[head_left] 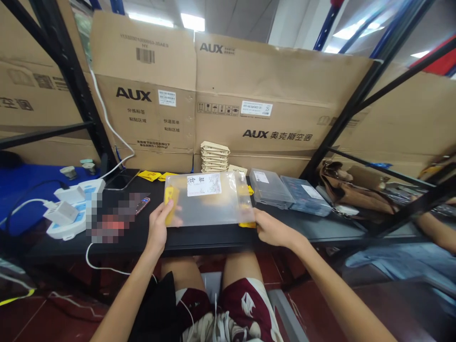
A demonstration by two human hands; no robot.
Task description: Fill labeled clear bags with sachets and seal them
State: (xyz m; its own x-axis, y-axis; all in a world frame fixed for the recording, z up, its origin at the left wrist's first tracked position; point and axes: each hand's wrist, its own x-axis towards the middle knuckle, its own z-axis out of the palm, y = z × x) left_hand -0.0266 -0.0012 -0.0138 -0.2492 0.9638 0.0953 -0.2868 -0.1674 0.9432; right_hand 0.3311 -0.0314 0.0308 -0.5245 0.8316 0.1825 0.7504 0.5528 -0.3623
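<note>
Black bench [199, 240], front edge: translucent case [210, 209] lies flat, fingers of left hand [158, 228] and right hand [274, 230] clamped on its two ends; an uneven pull could slide it off the edge

Single head-worn camera looks forward and down, close over the bench [210, 236], left hand [158, 228] and right hand [272, 230] mid-frame, boxes [278, 95] above.
</note>
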